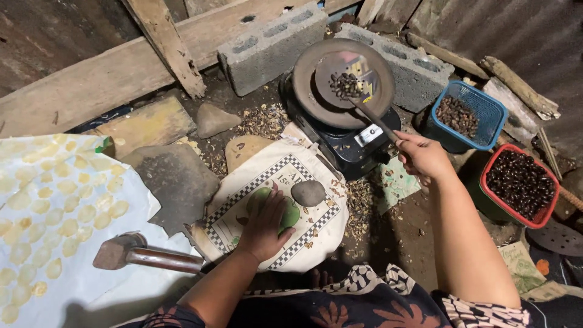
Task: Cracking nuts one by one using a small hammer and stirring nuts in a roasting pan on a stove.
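Head view looks down on a dirt floor (395, 234) littered with husk scraps. At the left edge lies a pale sheet (91, 267) dotted with rows of flat, yellowish oval discs (57, 206). Beside it rests a hammer (143, 255) with a blunt metal head and a rounded handle, its long axis running left to right. A flat dark stone slab (173, 176) sits just above it. Next comes a white sack (303, 176) printed with a black-and-white chequered border and a green round emblem; a smooth grey oval stone (308, 193) lies on it. The left hand (264, 225) rests flat on the sack, fingers spread narrow, holding nothing. Further right, a black stove (352, 146) carries a round, shallow metal pan (343, 82) with dark seeds (345, 85) in it, backed by grey concrete blocks (273, 45). The right hand (422, 157) grips the handle of a spatula (373, 118), whose long axis slants from the hand up-left into the pan. At the right edge stand a blue mesh basket (486, 121) and a red basket (549, 209), both holding dark seeds.
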